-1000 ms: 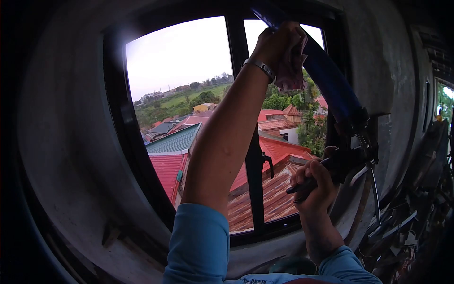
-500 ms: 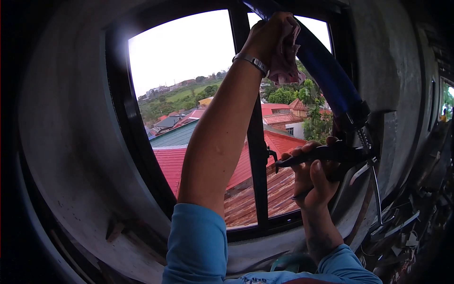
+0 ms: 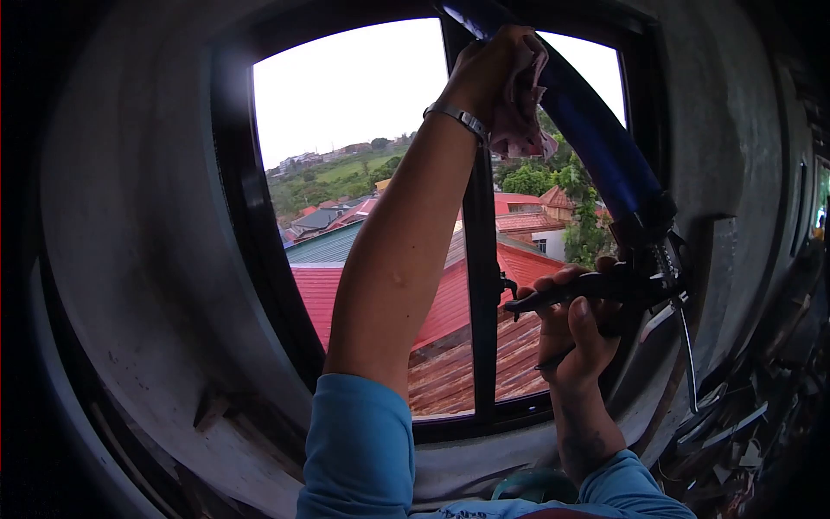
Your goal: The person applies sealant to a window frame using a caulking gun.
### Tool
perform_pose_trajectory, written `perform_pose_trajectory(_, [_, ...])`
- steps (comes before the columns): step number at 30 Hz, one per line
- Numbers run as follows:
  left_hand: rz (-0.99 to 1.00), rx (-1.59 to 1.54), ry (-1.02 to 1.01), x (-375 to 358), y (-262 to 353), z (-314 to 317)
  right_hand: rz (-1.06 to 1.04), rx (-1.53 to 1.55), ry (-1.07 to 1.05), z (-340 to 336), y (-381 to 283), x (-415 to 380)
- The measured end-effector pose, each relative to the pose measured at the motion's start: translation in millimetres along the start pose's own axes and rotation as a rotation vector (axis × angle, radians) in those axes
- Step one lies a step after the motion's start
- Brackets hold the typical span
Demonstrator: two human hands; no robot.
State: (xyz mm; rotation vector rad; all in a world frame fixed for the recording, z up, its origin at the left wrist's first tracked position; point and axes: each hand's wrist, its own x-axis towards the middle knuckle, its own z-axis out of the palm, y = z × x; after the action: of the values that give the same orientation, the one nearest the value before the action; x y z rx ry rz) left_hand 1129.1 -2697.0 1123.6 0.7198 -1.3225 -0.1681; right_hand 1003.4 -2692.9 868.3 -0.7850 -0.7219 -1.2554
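Note:
A caulking gun [image 3: 596, 147] with a long blue barrel slants across the window, its front end high and its handle end low on the right. Near the barrel's upper part, my left hand [image 3: 494, 65] is closed, with a crumpled pink cloth [image 3: 523, 117] hanging from it; its fingertips are hidden behind the barrel and cloth. My right hand [image 3: 577, 333] wraps round the black handle and trigger [image 3: 588, 287] below the barrel. A bent metal rod [image 3: 689, 355] sticks out behind the handle and points down.
The dark window frame [image 3: 481, 303] stands right behind both arms, with a latch [image 3: 510, 290] on its middle upright. Grey walls [image 3: 130, 216] flank it. Scraps and debris [image 3: 743, 441] lie at the lower right. Rooftops show outside.
The window and walls have shifted slightly to the right in view, while both hands stay nearly in place. The gun's handle end sits a little lower. Both grips look the same.

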Motion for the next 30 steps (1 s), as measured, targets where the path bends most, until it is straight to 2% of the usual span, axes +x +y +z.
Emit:
perform_pose_trajectory(6, [0.086, 0.086, -0.002, -2, 0, 3, -0.004, -0.006, -0.002, -1, -1, 3])
perform_pose_trajectory(8, [-0.120, -0.048, 0.128, -34, 28, 23, 0.000, -0.004, -0.007, -3, -1, 3])
perform_pose_trajectory(17, [-0.149, 0.016, 0.062, 13, 8, 5, 0.017, -0.006, -0.035, -9, -4, 9])
perform_pose_trajectory(23, [-0.081, 0.051, 0.106, 5, 10, 0, 0.094, 0.051, -0.034, -12, -5, 16])
perform_pose_trajectory(29, [-0.110, 0.126, 0.186, -12, 18, 0, 0.106, 0.023, -0.034, -14, 1, 17])
perform_pose_trajectory(30, [-0.111, 0.165, 0.144, -8, 16, -6, 0.096, 0.017, -0.035, -13, 2, 17])
